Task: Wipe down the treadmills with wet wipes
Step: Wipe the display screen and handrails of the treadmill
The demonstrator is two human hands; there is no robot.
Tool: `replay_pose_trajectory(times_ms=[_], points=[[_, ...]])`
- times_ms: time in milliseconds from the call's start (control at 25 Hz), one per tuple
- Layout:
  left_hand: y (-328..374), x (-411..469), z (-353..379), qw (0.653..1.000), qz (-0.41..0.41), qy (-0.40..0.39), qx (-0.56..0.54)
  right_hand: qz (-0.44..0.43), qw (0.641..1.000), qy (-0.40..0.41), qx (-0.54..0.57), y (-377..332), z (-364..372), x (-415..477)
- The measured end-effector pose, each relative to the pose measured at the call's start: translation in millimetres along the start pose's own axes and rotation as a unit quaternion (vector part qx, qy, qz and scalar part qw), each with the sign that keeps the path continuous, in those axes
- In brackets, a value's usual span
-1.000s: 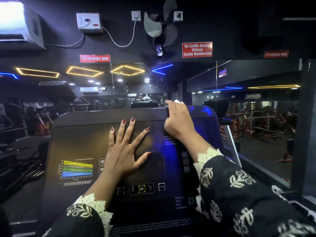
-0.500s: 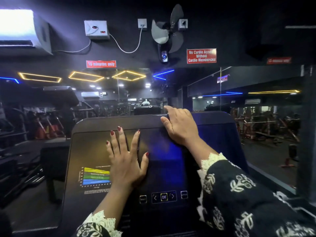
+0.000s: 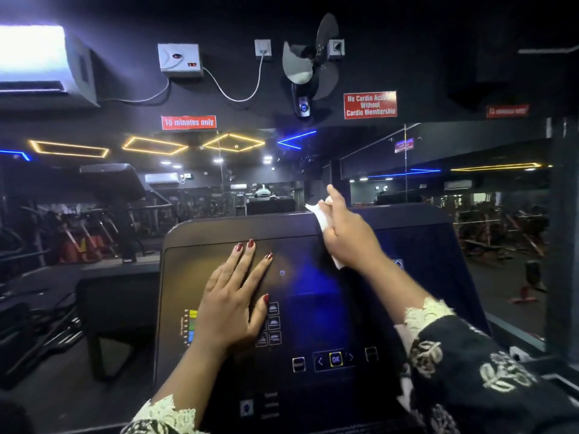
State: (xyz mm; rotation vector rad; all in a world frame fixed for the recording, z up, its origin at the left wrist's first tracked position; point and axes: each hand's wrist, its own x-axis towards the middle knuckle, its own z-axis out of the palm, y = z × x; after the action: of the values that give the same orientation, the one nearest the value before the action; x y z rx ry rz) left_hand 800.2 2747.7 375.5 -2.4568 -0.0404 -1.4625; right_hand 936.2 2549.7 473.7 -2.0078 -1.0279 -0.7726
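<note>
Gripping a white wipe (image 3: 320,216), the fingers (image 3: 336,198) of the right hand (image 3: 349,238) press it onto the top edge of the treadmill console (image 3: 423,245). One corner of the wipe pokes out to the left of the hand and another shows under the palm. The wrist angles back down to the right into a dark patterned sleeve (image 3: 470,371) with a lace cuff. The left hand (image 3: 233,305) lies palm down on the console's dark screen (image 3: 313,277), fingers (image 3: 247,261) straight and slightly spread, holding nothing.
</note>
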Motion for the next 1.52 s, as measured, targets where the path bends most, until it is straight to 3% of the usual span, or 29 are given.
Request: replay_pose_trajectory(times_ms=[120, 280, 360, 400, 480, 520, 560, 600, 640, 720, 760, 880, 1000, 1200, 1320, 1400, 1520], points=[[-1, -1, 0, 1.000, 0.002, -0.019, -0.005, -0.012, 0.986, -0.096, -0.135, 14, -25, 12], [1, -5, -1, 0.999, 0.001, -0.038, 0.008, -0.004, 0.992, -0.050, -0.120, 23, -38, 25], [2, -5, 1, 0.999, 0.001, -0.044, 0.018, 0.008, 0.985, -0.034, -0.171, 18, -49, 38], [2, -5, 1, 0.999, 0.000, -0.045, 0.019, 0.027, 0.983, 0.007, -0.180, 14, -53, 46], [1, -5, 2, 0.999, 0.000, -0.044, 0.018, 0.028, 0.964, 0.193, -0.179, 6, -55, 52], [1, -5, 2, 0.999, 0.002, -0.044, 0.019, -0.009, 0.941, 0.277, -0.193, 6, -51, 51], [1, -5, 1, 0.999, 0.002, -0.044, 0.020, -0.056, 0.925, 0.311, -0.209, 10, -46, 47], [1, -5, 1, 0.999, 0.002, -0.045, 0.019, -0.107, 0.921, 0.283, -0.244, 20, -39, 42], [2, -5, 1, 0.999, 0.001, -0.046, 0.019, -0.115, 0.941, 0.200, -0.249, 27, -35, 34], [3, -6, 0, 0.999, -0.004, -0.045, 0.017, -0.069, 0.974, 0.042, -0.212, 37, -29, 12], [3, -6, 0, 0.999, -0.005, -0.045, 0.015, -0.063, 0.978, 0.023, -0.199, 43, -27, 4], [4, -6, 1, 0.999, -0.005, -0.042, 0.017, -0.010, 0.966, 0.046, -0.252, 45, -24, 5], [4, -5, 2, 0.999, -0.003, -0.033, 0.012, 0.039, 0.950, 0.018, -0.310, 19, -12, 23], [5, -8, 1, 0.999, -0.033, -0.024, 0.031, -0.100, 0.971, 0.035, -0.215, 15, 11, 19], [6, -8, -1, 0.994, -0.104, -0.017, 0.036, -0.013, 0.964, 0.096, -0.248, 37, 1, 16], [7, -8, -1, 0.992, -0.115, -0.017, 0.041, 0.059, 0.952, 0.078, -0.291, 23, 3, 23], [7, -9, 0, 0.993, -0.111, -0.013, 0.044, 0.039, 0.956, 0.032, -0.288, -17, 25, 35]])
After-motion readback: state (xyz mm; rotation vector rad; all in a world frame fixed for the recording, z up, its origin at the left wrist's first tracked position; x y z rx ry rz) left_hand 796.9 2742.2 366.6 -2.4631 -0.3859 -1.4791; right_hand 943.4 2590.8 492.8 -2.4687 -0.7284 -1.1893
